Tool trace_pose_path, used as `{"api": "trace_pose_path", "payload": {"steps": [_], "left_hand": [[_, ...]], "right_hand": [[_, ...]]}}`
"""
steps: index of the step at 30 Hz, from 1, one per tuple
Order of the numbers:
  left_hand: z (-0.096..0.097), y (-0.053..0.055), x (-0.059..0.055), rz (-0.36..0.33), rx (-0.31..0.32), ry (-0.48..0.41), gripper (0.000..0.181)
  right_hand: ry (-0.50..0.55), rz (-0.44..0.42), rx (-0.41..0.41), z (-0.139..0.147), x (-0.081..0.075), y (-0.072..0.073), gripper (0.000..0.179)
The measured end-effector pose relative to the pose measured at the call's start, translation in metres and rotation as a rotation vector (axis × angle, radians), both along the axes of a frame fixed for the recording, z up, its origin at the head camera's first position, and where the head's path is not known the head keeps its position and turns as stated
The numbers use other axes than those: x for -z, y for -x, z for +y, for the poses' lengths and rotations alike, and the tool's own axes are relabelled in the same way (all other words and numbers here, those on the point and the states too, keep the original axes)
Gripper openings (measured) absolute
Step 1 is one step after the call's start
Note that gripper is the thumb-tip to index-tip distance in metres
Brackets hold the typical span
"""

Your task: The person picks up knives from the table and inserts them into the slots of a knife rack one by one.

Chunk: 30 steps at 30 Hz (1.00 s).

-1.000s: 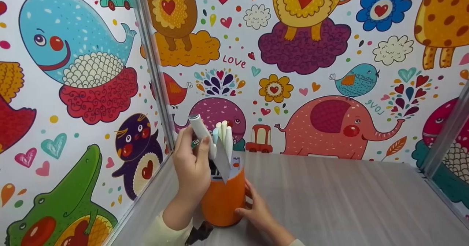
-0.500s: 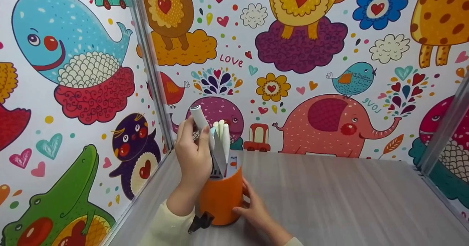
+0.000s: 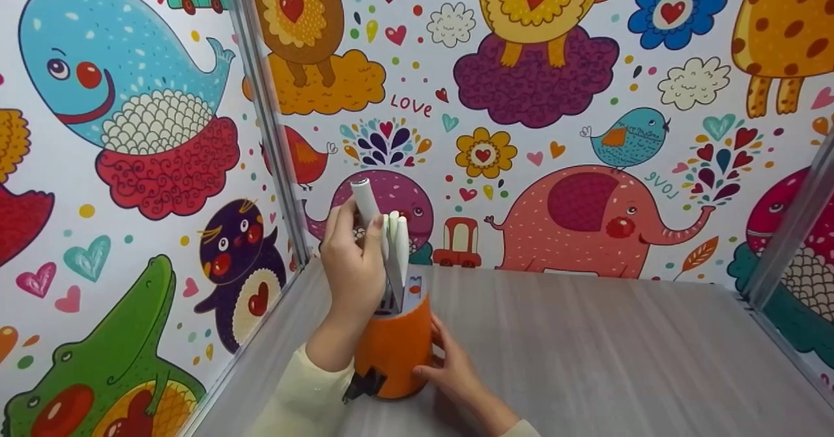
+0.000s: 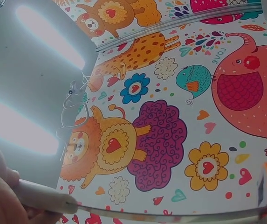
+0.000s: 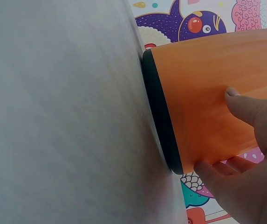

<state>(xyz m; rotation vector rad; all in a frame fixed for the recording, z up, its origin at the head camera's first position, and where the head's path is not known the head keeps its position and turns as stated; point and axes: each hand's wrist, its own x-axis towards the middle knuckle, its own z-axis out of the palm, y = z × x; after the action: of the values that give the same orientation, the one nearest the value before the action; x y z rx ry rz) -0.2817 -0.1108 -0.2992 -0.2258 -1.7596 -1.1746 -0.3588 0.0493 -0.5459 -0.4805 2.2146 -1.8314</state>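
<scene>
My left hand (image 3: 355, 261) grips the white handle of a knife (image 3: 363, 199) above an orange knife block (image 3: 394, 352). In the left wrist view the knife's thin blade (image 4: 133, 213) runs from the handle (image 4: 42, 197) to the block's rim at the right edge; how deep the tip sits is hidden. Several other white-handled knives (image 3: 402, 245) stand upright in the block's top. Low on the block's right side, my right hand (image 3: 456, 372) holds it, thumb in front, with other fingers partly hidden behind. The right wrist view shows the block's dark base (image 5: 161, 112) on the table.
The block stands on a grey wood-grain table (image 3: 586, 352). Patterned panels with cartoon animals (image 3: 580, 222) enclose the back and sides, joined by a metal corner post (image 3: 270, 111). A black strap piece (image 3: 365, 383) hangs from the left sleeve.
My left hand has moved slightly right and up, and the held knife's handle stands more upright. The blade's tip no longer overlaps the block's front rim. My right hand stays on the block.
</scene>
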Motion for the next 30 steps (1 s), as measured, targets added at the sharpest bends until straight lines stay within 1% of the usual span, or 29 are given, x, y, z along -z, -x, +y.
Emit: {"api": "trace_pose_path", "payload": {"steps": [4,8,10,13,17,20,22,26,30], "left_hand": [[0.000,0.000,0.002,0.000,-0.001,0.009,0.037],[0.000,-0.002,0.006,-0.010,-0.001,0.011,0.036],[0.000,-0.002,0.005,-0.017,-0.001,0.009,0.037],[0.000,0.003,0.000,-0.045,-0.003,0.018,0.040],[0.003,0.009,-0.009,-0.101,0.007,0.056,0.044],[0.006,0.010,-0.014,-0.117,0.011,0.088,0.043],[0.007,0.010,-0.017,-0.114,0.009,0.097,0.042],[0.009,0.010,-0.022,-0.118,0.006,0.084,0.043],[0.010,0.013,-0.026,-0.147,0.014,0.071,0.044]], "right_hand": [[0.004,0.010,-0.009,-0.001,0.001,0.000,0.102],[0.001,-0.008,-0.002,-0.001,0.000,-0.001,0.101],[0.004,-0.014,-0.004,-0.001,0.000,-0.001,0.101],[0.011,-0.013,-0.007,0.000,0.000,-0.001,0.101],[0.015,-0.006,-0.007,0.000,0.001,0.000,0.102],[0.011,0.002,-0.010,-0.001,0.002,0.000,0.102],[0.009,0.009,-0.012,-0.001,0.002,-0.001,0.102],[0.020,-0.006,-0.009,-0.001,0.003,-0.001,0.101],[0.019,-0.031,0.008,0.000,0.003,0.000,0.101]]}}
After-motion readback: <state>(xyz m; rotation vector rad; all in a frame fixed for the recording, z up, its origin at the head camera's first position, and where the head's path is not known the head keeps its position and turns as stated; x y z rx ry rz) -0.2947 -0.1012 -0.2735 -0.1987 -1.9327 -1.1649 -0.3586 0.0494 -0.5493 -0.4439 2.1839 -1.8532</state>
